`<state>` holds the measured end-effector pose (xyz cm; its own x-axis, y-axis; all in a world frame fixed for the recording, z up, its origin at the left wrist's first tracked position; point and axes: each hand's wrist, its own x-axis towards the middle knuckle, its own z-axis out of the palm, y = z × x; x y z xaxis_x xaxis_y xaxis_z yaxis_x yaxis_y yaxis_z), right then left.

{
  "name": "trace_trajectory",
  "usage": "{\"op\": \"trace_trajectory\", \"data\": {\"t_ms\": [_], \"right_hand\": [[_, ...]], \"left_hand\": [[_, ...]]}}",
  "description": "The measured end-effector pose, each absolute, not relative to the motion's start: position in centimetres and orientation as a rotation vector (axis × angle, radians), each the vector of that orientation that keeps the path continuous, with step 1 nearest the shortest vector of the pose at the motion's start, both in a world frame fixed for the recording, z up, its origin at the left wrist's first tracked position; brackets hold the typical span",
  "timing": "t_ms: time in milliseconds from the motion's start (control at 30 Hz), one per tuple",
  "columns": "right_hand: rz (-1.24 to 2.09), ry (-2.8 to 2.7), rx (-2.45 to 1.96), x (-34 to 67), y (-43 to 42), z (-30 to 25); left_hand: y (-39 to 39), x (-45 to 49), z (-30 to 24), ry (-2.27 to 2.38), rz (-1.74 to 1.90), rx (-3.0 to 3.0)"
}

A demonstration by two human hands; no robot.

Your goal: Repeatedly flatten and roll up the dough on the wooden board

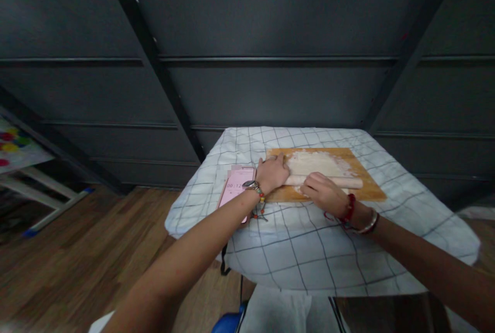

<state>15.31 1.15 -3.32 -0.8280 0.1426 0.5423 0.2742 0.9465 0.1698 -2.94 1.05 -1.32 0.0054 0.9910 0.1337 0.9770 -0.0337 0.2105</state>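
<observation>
A pale wooden rolling pin lies crosswise over a flattened sheet of dough on a wooden board. My right hand is closed around the middle of the pin, knuckles up. At the board's left side, my left hand lies flat with its fingers stretched forward. Its thumb side meets the pin's left part, and the pin's left end is hidden there. White flour marks the board around the dough.
A pink phone showing a timer lies left of the board, partly behind my left wrist. A white checked cloth covers the table. Dark panels stand behind it. Another table with colourful items is at far left.
</observation>
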Motion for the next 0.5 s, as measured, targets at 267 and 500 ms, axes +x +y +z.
{"op": "trace_trajectory", "data": {"t_ms": [267,500], "right_hand": [[0.072,-2.288,-0.651,17.1,3.2,0.8],[0.216,-2.775,-0.829,18.3,8.7,-0.6]], "left_hand": [[1.3,-3.0,-1.5,2.140,0.402,2.201],[1.1,-3.0,-1.5,2.159,0.421,2.234]]}}
